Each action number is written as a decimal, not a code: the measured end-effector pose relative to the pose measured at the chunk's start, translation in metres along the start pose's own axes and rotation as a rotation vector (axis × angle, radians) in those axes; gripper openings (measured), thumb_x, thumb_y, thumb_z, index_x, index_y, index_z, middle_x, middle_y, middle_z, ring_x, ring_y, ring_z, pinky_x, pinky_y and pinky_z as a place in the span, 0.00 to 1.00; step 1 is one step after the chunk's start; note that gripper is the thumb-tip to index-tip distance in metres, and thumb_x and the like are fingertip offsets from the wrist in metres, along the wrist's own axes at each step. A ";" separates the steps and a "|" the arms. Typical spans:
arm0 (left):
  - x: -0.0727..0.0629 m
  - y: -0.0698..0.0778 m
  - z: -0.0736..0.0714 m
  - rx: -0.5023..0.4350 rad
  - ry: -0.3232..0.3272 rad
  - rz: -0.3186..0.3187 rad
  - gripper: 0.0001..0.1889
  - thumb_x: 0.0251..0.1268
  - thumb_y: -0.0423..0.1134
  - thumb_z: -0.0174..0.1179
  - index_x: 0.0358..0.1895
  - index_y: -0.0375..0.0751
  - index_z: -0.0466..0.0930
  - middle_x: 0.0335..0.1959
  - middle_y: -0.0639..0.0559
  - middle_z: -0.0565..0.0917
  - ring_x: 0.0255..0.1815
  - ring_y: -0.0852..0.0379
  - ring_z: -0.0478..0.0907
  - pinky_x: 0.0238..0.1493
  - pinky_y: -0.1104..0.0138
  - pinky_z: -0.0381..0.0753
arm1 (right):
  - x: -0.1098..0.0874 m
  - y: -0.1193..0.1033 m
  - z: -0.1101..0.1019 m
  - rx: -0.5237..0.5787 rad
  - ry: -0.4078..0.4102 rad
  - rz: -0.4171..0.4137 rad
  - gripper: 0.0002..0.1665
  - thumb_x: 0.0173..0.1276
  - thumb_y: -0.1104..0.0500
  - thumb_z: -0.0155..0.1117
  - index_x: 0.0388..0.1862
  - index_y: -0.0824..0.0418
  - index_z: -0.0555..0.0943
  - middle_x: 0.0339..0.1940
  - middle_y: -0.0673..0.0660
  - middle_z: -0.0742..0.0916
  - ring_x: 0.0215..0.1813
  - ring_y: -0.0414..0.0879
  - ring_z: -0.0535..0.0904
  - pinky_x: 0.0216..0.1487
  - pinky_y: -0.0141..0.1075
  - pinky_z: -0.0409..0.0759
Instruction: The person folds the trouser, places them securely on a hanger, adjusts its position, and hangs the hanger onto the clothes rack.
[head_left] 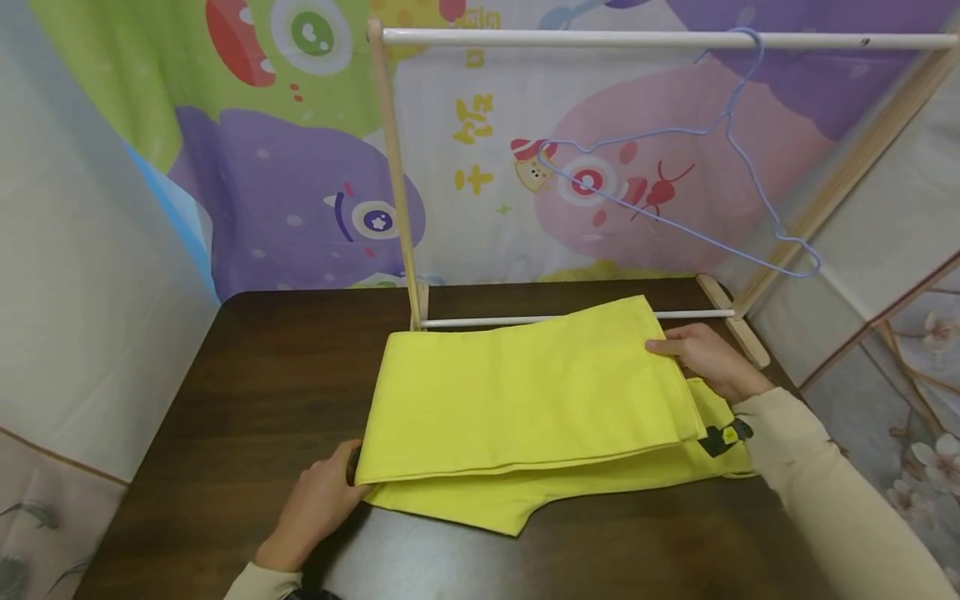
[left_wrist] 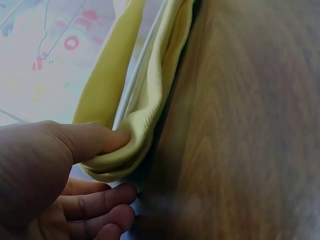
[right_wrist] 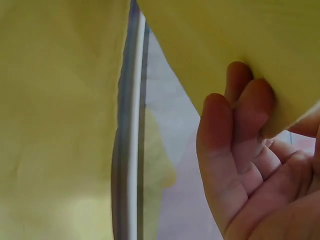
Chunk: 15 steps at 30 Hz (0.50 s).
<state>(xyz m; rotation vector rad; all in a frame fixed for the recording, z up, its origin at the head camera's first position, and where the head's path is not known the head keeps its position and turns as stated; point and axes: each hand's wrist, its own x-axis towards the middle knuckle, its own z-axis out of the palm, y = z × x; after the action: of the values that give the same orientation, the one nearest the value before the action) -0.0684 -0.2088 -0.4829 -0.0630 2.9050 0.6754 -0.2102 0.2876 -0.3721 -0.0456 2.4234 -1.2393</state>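
A pair of yellow trousers (head_left: 517, 392) lies folded over on the dark table, with the crotch point showing at the front. My left hand (head_left: 318, 500) grips the folded left end. In the left wrist view its thumb presses inside the bend of the cloth (left_wrist: 155, 95), with the other fingers outside and below. My right hand (head_left: 708, 354) pinches the right edge of the raised upper layer, thumb on top. From the right wrist view, its fingers (right_wrist: 217, 125) sit under the cloth (right_wrist: 295, 55). A dark patch (head_left: 723, 437) shows beside the right wrist.
A wooden rack (head_left: 397, 183) with a white top rail (head_left: 585, 38) stands behind the trousers. From the rail hangs a blue hanger (head_left: 720, 133). A white lower bar (head_left: 495, 322) runs just behind the cloth. The brown table (head_left: 247, 375) extends to the left.
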 end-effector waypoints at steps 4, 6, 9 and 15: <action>0.000 0.002 0.001 -0.003 -0.004 0.010 0.35 0.57 0.48 0.68 0.64 0.32 0.69 0.21 0.52 0.77 0.22 0.57 0.71 0.26 0.62 0.71 | -0.002 0.009 -0.006 -0.019 -0.023 0.031 0.24 0.72 0.42 0.56 0.41 0.64 0.77 0.33 0.50 0.78 0.37 0.43 0.76 0.44 0.41 0.79; 0.000 0.004 0.002 -0.007 -0.002 0.014 0.35 0.57 0.48 0.68 0.64 0.32 0.70 0.23 0.51 0.79 0.22 0.56 0.72 0.26 0.61 0.71 | -0.004 0.013 -0.009 -0.027 -0.035 0.034 0.29 0.73 0.42 0.56 0.51 0.68 0.77 0.38 0.51 0.81 0.39 0.43 0.77 0.45 0.41 0.79; -0.001 0.007 0.002 -0.021 -0.005 0.012 0.35 0.56 0.48 0.68 0.64 0.32 0.70 0.23 0.51 0.79 0.22 0.57 0.72 0.25 0.62 0.71 | -0.006 0.018 -0.013 -0.028 -0.038 0.038 0.32 0.73 0.42 0.56 0.56 0.71 0.75 0.40 0.51 0.82 0.39 0.43 0.78 0.44 0.41 0.80; -0.001 0.013 0.005 -0.004 0.001 0.021 0.37 0.54 0.48 0.70 0.64 0.31 0.69 0.22 0.52 0.78 0.23 0.56 0.73 0.27 0.60 0.73 | -0.009 0.024 -0.024 -0.002 -0.050 0.030 0.23 0.73 0.45 0.56 0.43 0.65 0.81 0.29 0.47 0.82 0.32 0.42 0.78 0.39 0.41 0.80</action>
<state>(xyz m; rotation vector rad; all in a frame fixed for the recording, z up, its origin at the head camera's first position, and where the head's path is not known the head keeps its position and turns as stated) -0.0678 -0.1951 -0.4812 -0.0329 2.9099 0.6847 -0.2074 0.3229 -0.3754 -0.0401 2.3744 -1.2080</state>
